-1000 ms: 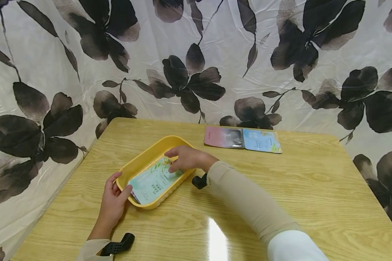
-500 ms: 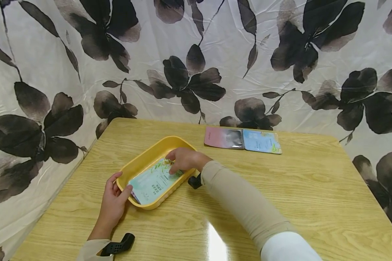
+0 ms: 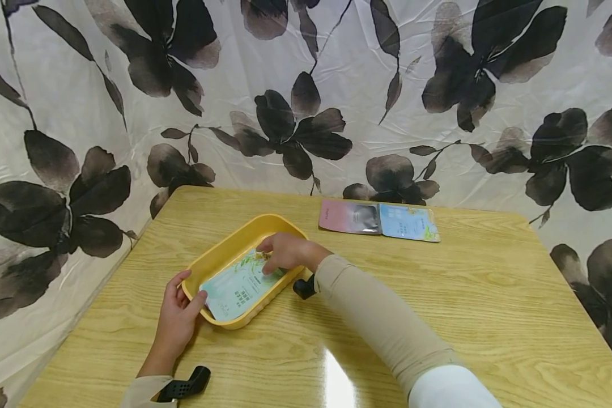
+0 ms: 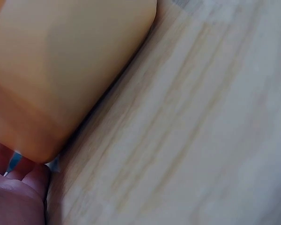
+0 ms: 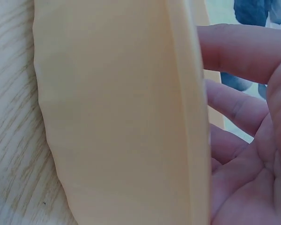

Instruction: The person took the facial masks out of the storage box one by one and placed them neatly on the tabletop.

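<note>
Pale-green packet [image 3: 234, 290] in tray [image 3: 228, 251]; print illegible.

The green packet [image 3: 234, 292], pink packet [image 3: 343, 216] and blue packet [image 3: 407, 222] bear illegible print.

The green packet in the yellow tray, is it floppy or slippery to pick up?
The green packet looks thin, so it's probably light and a bit bendy. Its smooth-looking face might feel slippery. Being flat, it likely won't roll.

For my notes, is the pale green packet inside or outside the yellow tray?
Inside: the head view shows the pale green packet lying within the rim of the yellow tray.
</note>
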`<state>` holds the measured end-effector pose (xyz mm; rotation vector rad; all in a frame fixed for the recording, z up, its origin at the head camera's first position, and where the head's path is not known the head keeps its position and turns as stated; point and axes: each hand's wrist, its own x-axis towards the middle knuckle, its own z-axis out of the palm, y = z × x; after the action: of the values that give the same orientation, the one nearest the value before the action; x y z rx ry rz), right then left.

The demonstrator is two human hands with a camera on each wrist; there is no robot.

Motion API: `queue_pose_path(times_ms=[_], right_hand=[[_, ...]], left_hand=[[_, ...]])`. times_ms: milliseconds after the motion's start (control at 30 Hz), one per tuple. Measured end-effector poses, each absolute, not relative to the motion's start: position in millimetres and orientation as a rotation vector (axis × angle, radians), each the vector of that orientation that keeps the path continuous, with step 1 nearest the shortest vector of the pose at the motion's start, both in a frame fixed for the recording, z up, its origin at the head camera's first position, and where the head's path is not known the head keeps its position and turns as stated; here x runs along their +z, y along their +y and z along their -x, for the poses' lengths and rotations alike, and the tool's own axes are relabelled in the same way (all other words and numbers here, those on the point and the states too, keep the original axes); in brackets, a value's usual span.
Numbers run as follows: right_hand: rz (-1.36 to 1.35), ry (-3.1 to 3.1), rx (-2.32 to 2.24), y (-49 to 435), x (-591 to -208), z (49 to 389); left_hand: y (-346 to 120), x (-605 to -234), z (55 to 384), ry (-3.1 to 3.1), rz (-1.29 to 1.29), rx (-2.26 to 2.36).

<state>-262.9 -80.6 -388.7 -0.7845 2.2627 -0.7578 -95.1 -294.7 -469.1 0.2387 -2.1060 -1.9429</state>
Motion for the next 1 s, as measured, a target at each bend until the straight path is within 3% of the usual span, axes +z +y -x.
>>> queue_pose_path(times_ms=[600, 1000], right_hand=[[0.911, 2.153, -0.989, -82, -384, 259], [1.004, 2.262, -0.915, -79, -378, 248]], left_hand=[[-295, -470, 94, -2.103, -0.221, -1.938], [-295, -469, 94, -2.115, -0.272, -1.945]])
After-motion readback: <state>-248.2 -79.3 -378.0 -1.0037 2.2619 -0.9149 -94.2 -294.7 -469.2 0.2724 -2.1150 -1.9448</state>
